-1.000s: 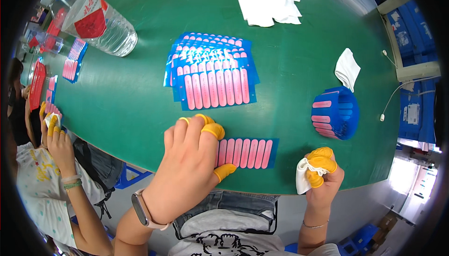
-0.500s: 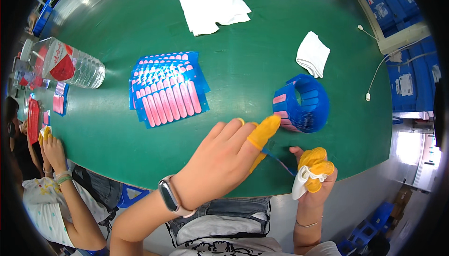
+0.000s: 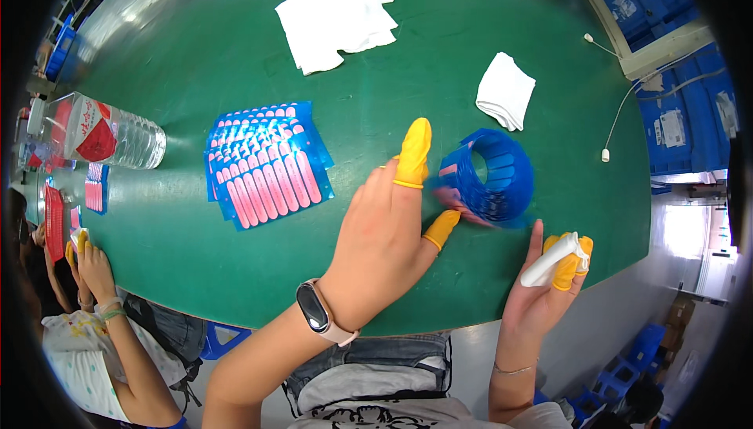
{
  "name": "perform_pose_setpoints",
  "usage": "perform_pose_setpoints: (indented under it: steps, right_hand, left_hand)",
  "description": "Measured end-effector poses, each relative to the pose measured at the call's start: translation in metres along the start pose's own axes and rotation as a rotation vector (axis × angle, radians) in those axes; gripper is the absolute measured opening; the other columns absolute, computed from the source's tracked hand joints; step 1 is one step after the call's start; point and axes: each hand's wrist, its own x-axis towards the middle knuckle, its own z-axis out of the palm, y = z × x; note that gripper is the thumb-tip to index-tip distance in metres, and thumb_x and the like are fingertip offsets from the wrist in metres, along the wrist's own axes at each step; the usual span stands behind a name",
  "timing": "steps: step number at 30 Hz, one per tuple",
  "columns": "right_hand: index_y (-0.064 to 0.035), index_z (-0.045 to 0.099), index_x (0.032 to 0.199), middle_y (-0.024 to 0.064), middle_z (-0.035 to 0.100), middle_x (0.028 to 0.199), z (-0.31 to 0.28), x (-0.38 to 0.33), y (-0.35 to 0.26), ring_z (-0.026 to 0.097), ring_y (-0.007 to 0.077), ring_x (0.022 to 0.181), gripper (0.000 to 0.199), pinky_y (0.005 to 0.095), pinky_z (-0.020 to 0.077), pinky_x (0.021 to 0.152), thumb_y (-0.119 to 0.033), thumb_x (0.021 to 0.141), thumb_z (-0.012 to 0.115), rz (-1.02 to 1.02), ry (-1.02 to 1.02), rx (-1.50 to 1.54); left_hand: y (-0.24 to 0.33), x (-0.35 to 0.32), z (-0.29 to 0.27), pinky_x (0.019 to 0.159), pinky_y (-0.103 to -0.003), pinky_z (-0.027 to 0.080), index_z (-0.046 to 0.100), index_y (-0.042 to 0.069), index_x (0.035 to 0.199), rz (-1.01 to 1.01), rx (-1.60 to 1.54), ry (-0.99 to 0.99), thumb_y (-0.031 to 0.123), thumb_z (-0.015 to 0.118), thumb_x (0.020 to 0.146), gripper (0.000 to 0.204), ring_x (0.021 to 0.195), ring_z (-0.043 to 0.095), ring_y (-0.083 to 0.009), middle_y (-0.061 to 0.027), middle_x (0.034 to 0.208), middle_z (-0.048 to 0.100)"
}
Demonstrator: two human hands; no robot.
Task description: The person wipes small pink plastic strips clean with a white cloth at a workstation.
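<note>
Beside a curled blue film stack with pink strips, my left hand has its index finger and thumb spread apart, both in yellow finger cots. Its thumb tip is close to a motion-blurred pink and blue part at the stack's near side; I cannot tell whether they touch. At the right near table edge, my right hand, also in yellow finger cots, grips a folded white cloth while one bare finger points up toward the stack. Flat, overlapping blue sheets with pink strips lie left of my left hand.
On the green table lie a larger white cloth pile and a folded white cloth. A big clear bottle rests at the left. A co-worker's hand is near a red basket. A white cable hangs at right.
My left hand has opened, its index finger lifting away from the blue film it held. My right hand has moved right and turned, still with the cloth. The whole view has shifted slightly.
</note>
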Motion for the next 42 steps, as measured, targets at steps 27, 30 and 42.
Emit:
perform_pose_setpoints:
  steps: [27,30,42]
  right_hand:
    - [-0.0047,0.073,0.103,0.0092,0.064,0.1,0.149,-0.048,0.026,0.061,0.0236,0.089,0.025,0.0358,0.0464,0.079,-0.004,0.078,0.073,-0.212,-0.983,-0.727]
    - [-0.0081,0.073,0.099,0.0073,0.063,0.099,0.154,-0.047,0.041,0.058,0.0245,0.085,0.03,0.0392,0.041,0.078,-0.003,0.07,0.071,-0.439,-1.172,-0.911]
    - [-0.0065,0.07,0.09,0.0076,0.06,0.094,0.181,-0.029,0.038,0.055,0.0258,0.083,0.02,0.0404,0.0399,0.079,-0.006,0.07,0.07,-0.422,-1.467,-1.078]
  left_hand:
    - [-0.005,-0.171,-0.073,0.106,-0.066,0.028,0.062,0.005,0.123,-0.168,0.437,0.035,0.043,0.074,0.08,0.059,0.123,0.045,-0.037,-0.0136,0.124,0.056]
    - [-0.011,-0.177,-0.061,0.108,-0.068,0.026,0.067,0.003,0.112,-0.132,0.487,0.049,0.043,0.074,0.079,0.052,0.124,0.045,-0.0363,-0.011,0.121,0.057]
    - [-0.039,-0.191,-0.029,0.108,-0.055,0.026,0.068,0.018,0.118,-0.05,0.555,0.309,0.056,0.067,0.08,0.054,0.125,0.045,-0.0277,-0.0018,0.123,0.058]
